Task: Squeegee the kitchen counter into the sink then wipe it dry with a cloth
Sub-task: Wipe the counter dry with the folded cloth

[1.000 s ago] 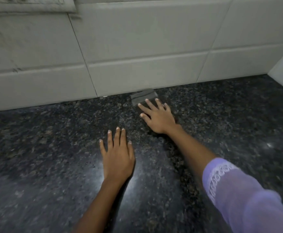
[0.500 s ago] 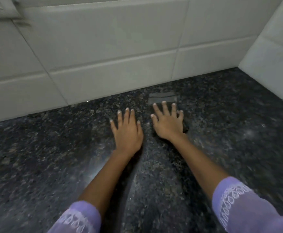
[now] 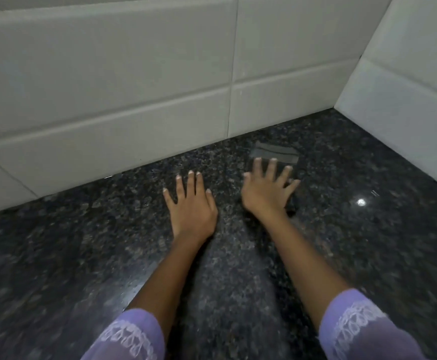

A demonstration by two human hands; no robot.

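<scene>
A folded dark grey cloth (image 3: 274, 153) with lighter stripes lies flat on the black speckled granite counter (image 3: 82, 255), near the back wall and close to the right corner. My right hand (image 3: 266, 190) presses down on the cloth's near half with its fingers spread, so only the far edge of the cloth shows. My left hand (image 3: 191, 206) rests flat on the bare counter just left of it, fingers apart and holding nothing. No squeegee or sink is in view.
A white tiled back wall (image 3: 108, 87) runs along the counter's far edge. A white tiled side wall (image 3: 407, 100) meets it at the right and forms a corner. A light glint (image 3: 360, 202) shows on the counter's right part.
My right hand has slid the cloth rightwards along the back wall towards the corner. My left hand has moved forward and now lies beside the right hand.
</scene>
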